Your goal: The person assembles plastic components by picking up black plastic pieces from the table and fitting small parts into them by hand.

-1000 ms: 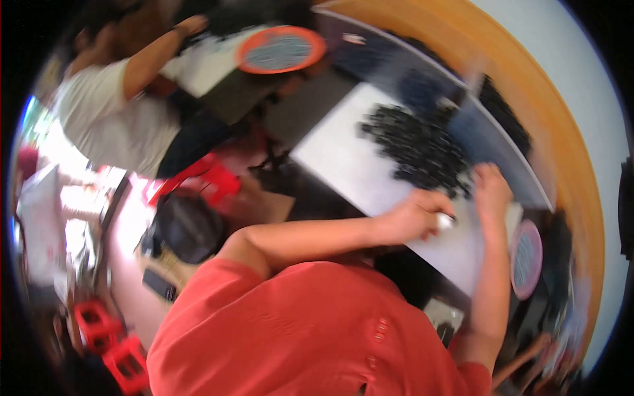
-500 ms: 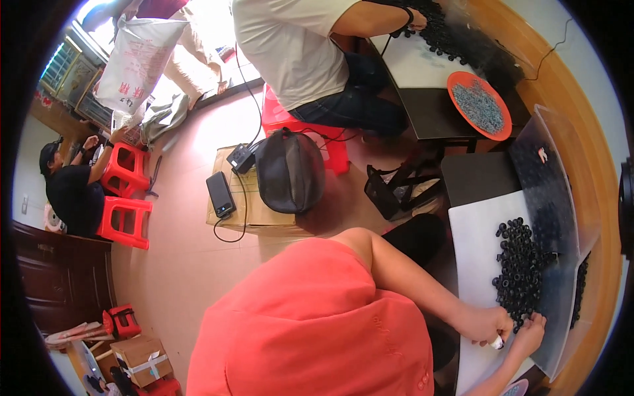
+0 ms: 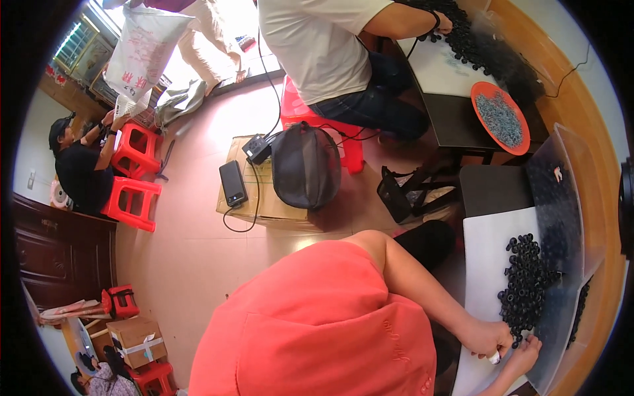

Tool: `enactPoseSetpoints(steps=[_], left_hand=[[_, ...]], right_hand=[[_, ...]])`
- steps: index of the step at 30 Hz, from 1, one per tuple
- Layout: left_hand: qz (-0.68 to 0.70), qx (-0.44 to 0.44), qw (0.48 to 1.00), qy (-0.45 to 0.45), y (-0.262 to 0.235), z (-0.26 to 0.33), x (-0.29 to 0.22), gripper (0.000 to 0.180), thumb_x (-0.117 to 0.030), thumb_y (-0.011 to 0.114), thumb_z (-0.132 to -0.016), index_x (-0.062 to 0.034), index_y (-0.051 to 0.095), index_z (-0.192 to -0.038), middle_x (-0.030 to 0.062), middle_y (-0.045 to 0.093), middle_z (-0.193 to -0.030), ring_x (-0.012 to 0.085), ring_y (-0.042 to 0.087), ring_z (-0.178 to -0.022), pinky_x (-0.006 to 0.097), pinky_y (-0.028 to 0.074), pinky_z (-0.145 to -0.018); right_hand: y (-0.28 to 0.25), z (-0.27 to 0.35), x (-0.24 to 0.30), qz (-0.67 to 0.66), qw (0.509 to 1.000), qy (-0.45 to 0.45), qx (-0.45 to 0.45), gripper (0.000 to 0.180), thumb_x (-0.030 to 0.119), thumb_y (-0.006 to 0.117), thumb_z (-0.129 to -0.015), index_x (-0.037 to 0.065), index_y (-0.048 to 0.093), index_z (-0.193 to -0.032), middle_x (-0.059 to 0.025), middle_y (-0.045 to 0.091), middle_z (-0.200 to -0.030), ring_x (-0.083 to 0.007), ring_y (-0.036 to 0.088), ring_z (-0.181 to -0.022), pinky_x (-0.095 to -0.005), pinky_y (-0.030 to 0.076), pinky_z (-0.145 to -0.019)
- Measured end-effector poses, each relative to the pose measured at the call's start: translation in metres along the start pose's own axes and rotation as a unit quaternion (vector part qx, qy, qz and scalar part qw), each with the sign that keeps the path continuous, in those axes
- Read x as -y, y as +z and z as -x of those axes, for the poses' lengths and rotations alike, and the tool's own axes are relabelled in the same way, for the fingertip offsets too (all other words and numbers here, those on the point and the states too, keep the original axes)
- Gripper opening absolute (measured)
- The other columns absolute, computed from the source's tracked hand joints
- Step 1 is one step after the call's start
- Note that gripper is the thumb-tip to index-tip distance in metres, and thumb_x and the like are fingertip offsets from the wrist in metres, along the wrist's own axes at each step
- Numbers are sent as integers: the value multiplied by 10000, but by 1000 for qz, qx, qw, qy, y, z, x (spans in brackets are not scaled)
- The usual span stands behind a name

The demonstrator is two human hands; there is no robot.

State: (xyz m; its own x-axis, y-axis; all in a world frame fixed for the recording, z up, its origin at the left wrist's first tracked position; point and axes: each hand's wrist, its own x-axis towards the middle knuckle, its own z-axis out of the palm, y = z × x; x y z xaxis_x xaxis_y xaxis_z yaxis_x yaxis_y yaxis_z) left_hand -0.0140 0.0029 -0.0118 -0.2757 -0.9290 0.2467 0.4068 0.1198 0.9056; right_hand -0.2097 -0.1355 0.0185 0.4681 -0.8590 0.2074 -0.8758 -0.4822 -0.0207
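A pile of small black ring-shaped parts (image 3: 525, 284) lies on a white sheet (image 3: 485, 264) on the table at the right. At its near end, my left hand (image 3: 487, 339) is closed like a fist, with a small white object (image 3: 494, 358) showing under its fingers. Most of that object is hidden by the hand. Close beside it my right hand (image 3: 525, 355) has fingertips pinched together at the edge of the pile, by a black part. Whatever is between those fingertips is too small to make out.
A clear plastic guard (image 3: 568, 204) stands behind the pile. Farther back, a co-worker in a white shirt (image 3: 317, 53) reaches toward more black parts, near an orange plate (image 3: 524, 125) of small grey pieces. A cardboard box (image 3: 284, 214) bears a black bag (image 3: 307, 165) and a power bank (image 3: 232, 183).
The whole view has shifted a little. My hands are slightly closer together at the pile's near end. At the far left, a seated person's hands have moved together, and another person shows at lower left.
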Motion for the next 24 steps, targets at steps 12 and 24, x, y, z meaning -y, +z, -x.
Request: enactPoseSetpoints(steps=[12,24], left_hand=[[-30,6,999,-21,-1,-3,4,117,-42,665,-754,4,601,-840,65,576,-624,145,571,-496,318,446,-439],[-56,21,997,54,5,-15,35,184,47,569,-703,11,641,-868,84,603,-662,156,592,-539,320,470,-482]], right_hand=[[-2,2,3,44,999,-10,-4,180,-12,514,-832,28,590,-991,-131,618,-1025,-386,612,-920,-450,475,-759],[-11,16,11,17,997,-69,-40,128,-33,489,-796,-5,560,-900,-192,588,-927,-407,582,-884,-472,450,-750]])
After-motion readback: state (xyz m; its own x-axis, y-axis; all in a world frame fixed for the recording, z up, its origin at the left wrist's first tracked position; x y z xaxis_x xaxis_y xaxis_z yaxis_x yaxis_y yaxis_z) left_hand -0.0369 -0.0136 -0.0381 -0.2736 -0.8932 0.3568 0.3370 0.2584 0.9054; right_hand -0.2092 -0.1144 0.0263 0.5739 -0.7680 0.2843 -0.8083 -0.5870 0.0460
